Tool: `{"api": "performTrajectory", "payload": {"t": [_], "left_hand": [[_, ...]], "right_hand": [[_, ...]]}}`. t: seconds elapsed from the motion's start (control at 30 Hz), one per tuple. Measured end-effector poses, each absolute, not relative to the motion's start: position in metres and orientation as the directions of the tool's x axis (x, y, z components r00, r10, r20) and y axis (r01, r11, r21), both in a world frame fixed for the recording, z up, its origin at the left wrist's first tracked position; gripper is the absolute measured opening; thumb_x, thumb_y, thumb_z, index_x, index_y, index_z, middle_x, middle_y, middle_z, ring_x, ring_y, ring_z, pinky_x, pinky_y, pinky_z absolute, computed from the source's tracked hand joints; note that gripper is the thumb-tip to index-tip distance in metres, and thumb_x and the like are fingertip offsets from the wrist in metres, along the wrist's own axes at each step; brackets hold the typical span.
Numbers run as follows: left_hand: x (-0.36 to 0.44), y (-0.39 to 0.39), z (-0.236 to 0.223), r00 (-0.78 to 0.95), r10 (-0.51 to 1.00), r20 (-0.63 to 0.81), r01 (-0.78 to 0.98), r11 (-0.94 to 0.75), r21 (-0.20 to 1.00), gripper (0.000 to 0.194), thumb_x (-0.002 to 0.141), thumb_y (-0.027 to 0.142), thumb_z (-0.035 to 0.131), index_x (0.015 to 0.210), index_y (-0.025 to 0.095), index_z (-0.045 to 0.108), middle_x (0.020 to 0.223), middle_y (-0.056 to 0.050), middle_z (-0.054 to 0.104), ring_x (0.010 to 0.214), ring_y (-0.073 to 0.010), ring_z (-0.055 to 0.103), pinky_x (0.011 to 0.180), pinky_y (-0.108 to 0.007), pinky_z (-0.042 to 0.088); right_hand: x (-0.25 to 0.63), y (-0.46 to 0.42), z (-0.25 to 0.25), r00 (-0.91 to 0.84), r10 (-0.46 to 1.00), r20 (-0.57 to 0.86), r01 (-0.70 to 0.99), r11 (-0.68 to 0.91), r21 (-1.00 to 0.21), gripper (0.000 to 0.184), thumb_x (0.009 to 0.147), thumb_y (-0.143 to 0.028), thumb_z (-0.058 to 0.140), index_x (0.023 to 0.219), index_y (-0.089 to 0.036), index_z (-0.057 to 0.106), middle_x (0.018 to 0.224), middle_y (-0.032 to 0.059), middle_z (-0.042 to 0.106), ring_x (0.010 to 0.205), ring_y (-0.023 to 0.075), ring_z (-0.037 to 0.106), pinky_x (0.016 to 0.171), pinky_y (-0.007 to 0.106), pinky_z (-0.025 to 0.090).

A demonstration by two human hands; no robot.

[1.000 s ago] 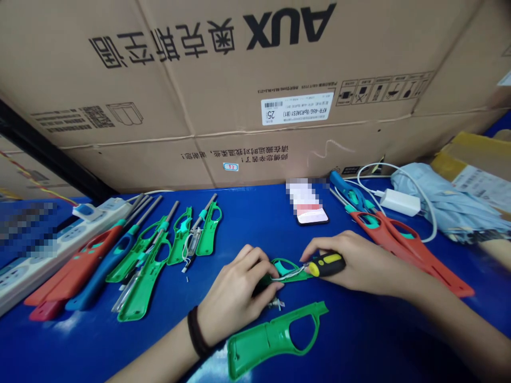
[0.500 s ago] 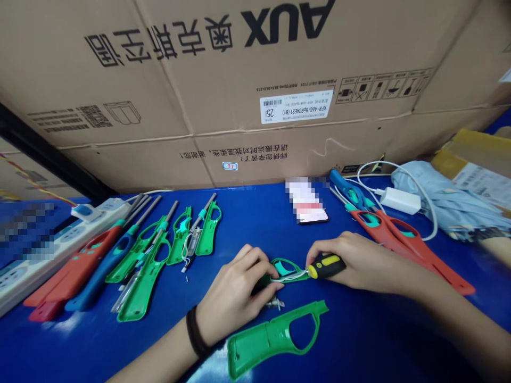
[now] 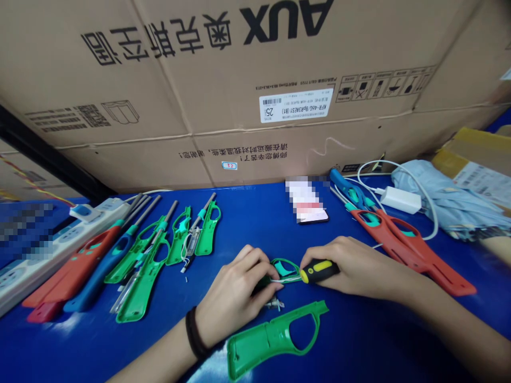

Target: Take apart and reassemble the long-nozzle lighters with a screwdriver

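My left hand [image 3: 243,282], a dark band at its wrist, is closed on one end of a green lighter casing half [image 3: 293,278] low over the table. A teal trigger [image 3: 284,267] and a white wire [image 3: 279,280] lie in that half; my fingers hide the rest. My right hand [image 3: 339,263] grips a black and yellow screwdriver [image 3: 319,271], its handle end at the casing's right side. The screwdriver's tip cannot be made out. Below my left fingers sits a small metal part [image 3: 275,304]. Nearer me, a loose green casing half [image 3: 275,338] lies with its inside facing up.
On the left lie opened green lighters [image 3: 146,282], red lighters [image 3: 80,266], a blue lighter [image 3: 107,271] and a power strip [image 3: 67,239]. A phone [image 3: 305,199] lies ahead. More red lighters [image 3: 419,250], a white charger [image 3: 400,200] and a large carton [image 3: 223,106] stand beyond.
My right hand has shifted slightly left with the screwdriver, bringing its handle closer to the casing. My left hand stays in place on the casing half.
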State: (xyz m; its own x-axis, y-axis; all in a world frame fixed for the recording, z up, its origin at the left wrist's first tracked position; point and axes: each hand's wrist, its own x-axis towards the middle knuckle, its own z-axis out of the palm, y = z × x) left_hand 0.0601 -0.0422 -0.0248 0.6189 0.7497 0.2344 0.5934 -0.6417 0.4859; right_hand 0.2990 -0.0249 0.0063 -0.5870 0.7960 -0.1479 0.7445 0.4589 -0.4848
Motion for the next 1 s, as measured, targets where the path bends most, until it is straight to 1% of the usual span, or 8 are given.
{"api": "performTrajectory", "payload": {"t": [0.27, 0.33, 0.47, 0.53, 0.63, 0.8, 0.9, 1.0], "left_hand": [[0.059, -0.042, -0.027, 0.613, 0.753, 0.241, 0.588, -0.638, 0.498, 0.006, 0.087, 0.025, 0.059, 0.087, 0.019, 0.060, 0.090, -0.004, 0.059, 0.084, -0.0191, 0.051, 0.072, -0.033, 0.046], [0.059, -0.042, -0.027, 0.627, 0.735, 0.256, 0.572, -0.658, 0.489, 0.007, 0.088, 0.024, 0.058, 0.092, 0.020, 0.062, 0.091, -0.004, 0.059, 0.084, -0.0188, 0.051, 0.071, -0.032, 0.046], [0.058, -0.040, -0.029, 0.688, 0.660, 0.300, 0.494, -0.730, 0.473, 0.022, 0.091, 0.017, 0.052, 0.107, 0.026, 0.064, 0.093, -0.004, 0.058, 0.084, -0.0169, 0.052, 0.072, -0.029, 0.047], [0.057, -0.040, -0.029, 0.694, 0.645, 0.319, 0.473, -0.743, 0.474, 0.022, 0.091, 0.016, 0.052, 0.105, 0.026, 0.066, 0.092, -0.004, 0.058, 0.083, -0.0163, 0.052, 0.073, -0.029, 0.047], [0.057, -0.039, -0.030, 0.675, 0.656, 0.338, 0.471, -0.735, 0.487, 0.017, 0.089, 0.019, 0.056, 0.102, 0.022, 0.067, 0.090, -0.005, 0.059, 0.081, -0.0166, 0.052, 0.073, -0.030, 0.047], [0.057, -0.039, -0.029, 0.671, 0.651, 0.356, 0.464, -0.743, 0.483, 0.011, 0.088, 0.020, 0.058, 0.091, 0.019, 0.068, 0.087, -0.005, 0.058, 0.079, -0.0159, 0.051, 0.071, -0.028, 0.047], [0.057, -0.040, -0.029, 0.683, 0.644, 0.345, 0.470, -0.749, 0.468, 0.013, 0.090, 0.020, 0.055, 0.087, 0.018, 0.068, 0.086, -0.005, 0.057, 0.078, -0.0158, 0.050, 0.070, -0.028, 0.046], [0.057, -0.039, -0.029, 0.697, 0.641, 0.322, 0.475, -0.749, 0.462, 0.015, 0.091, 0.021, 0.054, 0.086, 0.018, 0.067, 0.086, -0.005, 0.057, 0.079, -0.0164, 0.050, 0.072, -0.030, 0.046]], "right_hand": [[0.294, -0.026, 0.002, -0.564, 0.812, -0.151, 0.766, 0.446, -0.464, 0.019, 0.077, -0.017, 0.054, 0.087, -0.027, 0.067, 0.072, -0.0020, 0.070, 0.067, 0.0174, 0.065, 0.058, 0.023, 0.037], [0.294, -0.026, 0.001, -0.556, 0.819, -0.141, 0.768, 0.442, -0.463, 0.019, 0.077, -0.017, 0.053, 0.086, -0.027, 0.067, 0.072, -0.0018, 0.070, 0.068, 0.0176, 0.065, 0.058, 0.023, 0.037], [0.293, -0.026, -0.002, -0.525, 0.842, -0.126, 0.768, 0.404, -0.498, 0.018, 0.074, -0.018, 0.055, 0.085, -0.028, 0.066, 0.071, -0.0023, 0.069, 0.065, 0.0168, 0.063, 0.057, 0.023, 0.036], [0.292, -0.026, -0.003, -0.507, 0.852, -0.128, 0.770, 0.381, -0.512, 0.017, 0.073, -0.019, 0.057, 0.085, -0.027, 0.066, 0.071, -0.0020, 0.069, 0.064, 0.0166, 0.062, 0.057, 0.023, 0.036], [0.291, -0.026, -0.002, -0.496, 0.857, -0.141, 0.779, 0.367, -0.508, 0.016, 0.073, -0.019, 0.057, 0.082, -0.027, 0.066, 0.070, -0.0016, 0.068, 0.062, 0.0166, 0.061, 0.056, 0.023, 0.036], [0.291, -0.026, -0.001, -0.501, 0.855, -0.136, 0.784, 0.381, -0.491, 0.013, 0.071, -0.019, 0.058, 0.079, -0.027, 0.066, 0.065, -0.0027, 0.067, 0.058, 0.0156, 0.059, 0.054, 0.022, 0.035], [0.288, -0.026, -0.004, -0.489, 0.866, -0.105, 0.770, 0.372, -0.518, 0.010, 0.076, -0.024, 0.058, 0.081, -0.027, 0.067, 0.069, -0.0019, 0.069, 0.061, 0.0162, 0.062, 0.055, 0.022, 0.037], [0.282, -0.027, -0.006, -0.456, 0.887, -0.068, 0.766, 0.352, -0.538, 0.011, 0.081, -0.030, 0.057, 0.084, -0.027, 0.067, 0.075, -0.0008, 0.071, 0.068, 0.0175, 0.065, 0.058, 0.023, 0.039]]}}
